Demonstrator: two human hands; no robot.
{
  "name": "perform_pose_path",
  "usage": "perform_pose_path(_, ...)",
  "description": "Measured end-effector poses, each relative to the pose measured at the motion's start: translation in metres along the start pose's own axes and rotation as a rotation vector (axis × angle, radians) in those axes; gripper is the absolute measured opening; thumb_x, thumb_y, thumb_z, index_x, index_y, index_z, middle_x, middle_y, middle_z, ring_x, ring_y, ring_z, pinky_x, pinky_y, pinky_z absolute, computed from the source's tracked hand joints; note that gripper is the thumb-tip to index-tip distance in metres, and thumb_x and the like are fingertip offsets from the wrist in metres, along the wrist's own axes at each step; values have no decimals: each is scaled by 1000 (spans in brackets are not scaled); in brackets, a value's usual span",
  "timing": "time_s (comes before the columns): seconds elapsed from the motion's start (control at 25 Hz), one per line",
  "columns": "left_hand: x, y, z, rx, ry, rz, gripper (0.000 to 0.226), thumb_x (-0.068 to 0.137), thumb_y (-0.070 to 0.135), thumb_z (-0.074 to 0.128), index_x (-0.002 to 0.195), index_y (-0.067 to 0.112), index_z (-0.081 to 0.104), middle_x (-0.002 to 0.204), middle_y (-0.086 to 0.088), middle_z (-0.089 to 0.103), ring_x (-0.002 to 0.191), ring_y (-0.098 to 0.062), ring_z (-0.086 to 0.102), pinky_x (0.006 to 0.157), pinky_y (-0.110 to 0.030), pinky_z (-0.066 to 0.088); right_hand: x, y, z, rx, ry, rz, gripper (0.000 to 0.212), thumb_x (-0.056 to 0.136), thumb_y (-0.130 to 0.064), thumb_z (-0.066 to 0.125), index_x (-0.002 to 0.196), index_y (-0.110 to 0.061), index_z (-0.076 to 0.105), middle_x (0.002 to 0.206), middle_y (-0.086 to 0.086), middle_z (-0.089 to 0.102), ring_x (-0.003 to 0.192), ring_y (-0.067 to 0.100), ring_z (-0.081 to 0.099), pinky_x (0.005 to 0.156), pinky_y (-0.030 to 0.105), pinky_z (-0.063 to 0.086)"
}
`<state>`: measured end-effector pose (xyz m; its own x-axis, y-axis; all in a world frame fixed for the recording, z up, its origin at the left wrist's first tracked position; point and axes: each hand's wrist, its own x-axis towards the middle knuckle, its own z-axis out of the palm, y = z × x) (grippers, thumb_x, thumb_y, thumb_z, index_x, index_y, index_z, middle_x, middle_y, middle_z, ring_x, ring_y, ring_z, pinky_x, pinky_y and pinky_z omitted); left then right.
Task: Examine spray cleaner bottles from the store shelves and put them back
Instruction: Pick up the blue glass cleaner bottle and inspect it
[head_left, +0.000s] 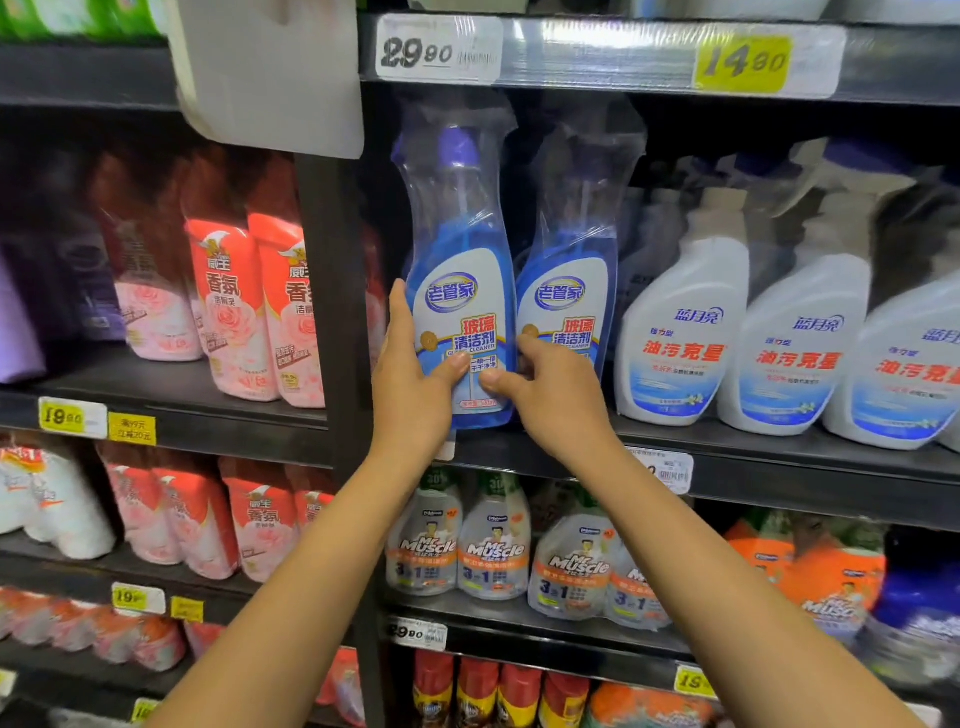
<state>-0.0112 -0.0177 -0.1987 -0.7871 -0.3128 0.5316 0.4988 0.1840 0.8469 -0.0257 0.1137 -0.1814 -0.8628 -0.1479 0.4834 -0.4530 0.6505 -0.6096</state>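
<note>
**A:** What carries it all?

**B:** A dark metal shelf (805, 483) runs across the middle of the frame. Soft pink pouches (234, 312) fill the left bay, and opaque white sprays (680, 332) line the right.

**A:** And the task's thing?

**B:** It's the blue bottle (457, 291), centre frame, at the left end of the right bay. It is upright, its long axis vertical and its base at the shelf's front lip. I cannot tell whether it rests there or is lifted clear.

**A:** What is it made of?

**B:** The body is clear, waisted plastic over blue liquid, with a glossy label and a purple spray head. Crinkly clear film wraps all of it. A twin (563, 312) stands just right of it, seemingly touching.

**A:** The hands?

**B:** Both grip it low. The left hand (410, 384) lays its fingers up the left flank with the thumb across the label. The right hand (545, 395) sets its thumb on the front and curls its fingers into the gap beside the twin. The bottle sits between them, so neither is nearer.

**A:** And the next move?

**B:** I'd judge it turns on that tight right side. The bottle should travel straight in or out and stay vertical, and the film may be slippery.

**A:** Anything smaller?

**B:** Price tags (439, 49) on the rail at the top.
</note>
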Motion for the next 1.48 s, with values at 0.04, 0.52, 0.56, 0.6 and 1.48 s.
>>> perform_pose_path(0.04,2,-2,0,-2,-4,16,82,89,-2,60,151,30,16,134,8,48,118,-9,54,91,-24,52,0,0,4,-20,48,4,26,86,-33,69,99,-11,63,88,7,67,88,29,62,78,42,48)
perform_pose_path(0.52,9,-21,5,236,106,165,71,91,1,59,150,17,22,137,-2,42,115,-5,46,95,-14,45,-6,6,35,-83,277,-34,54,88,-42,65,132,-12,54,104,11,69,97,26,63,80,37,48)
perform_pose_path(0.56,9,-23,6,240,125,174,69,91,1,59,149,15,24,129,6,44,112,1,46,95,-16,45,-6,6,36,-83,279,-44,54,88,-40,66,131,-10,54,103,12,69,96,27,63,79,37,47)
perform_pose_path(0.6,9,-26,6,232,137,184,69,90,2,60,149,15,27,121,15,44,109,7,46,93,-12,44,-5,5,37,-75,279,-53,54,88,-38,67,131,-8,53,105,12,69,97,27,64,80,37,47)
perform_pose_path(1.48,7,-35,2,306,192,225,61,95,14,57,148,6,28,132,-15,49,121,-14,47,100,-23,45,-4,4,45,-38,203,-108,58,91,-27,64,139,-5,40,127,12,57,113,26,56,89,37,47)
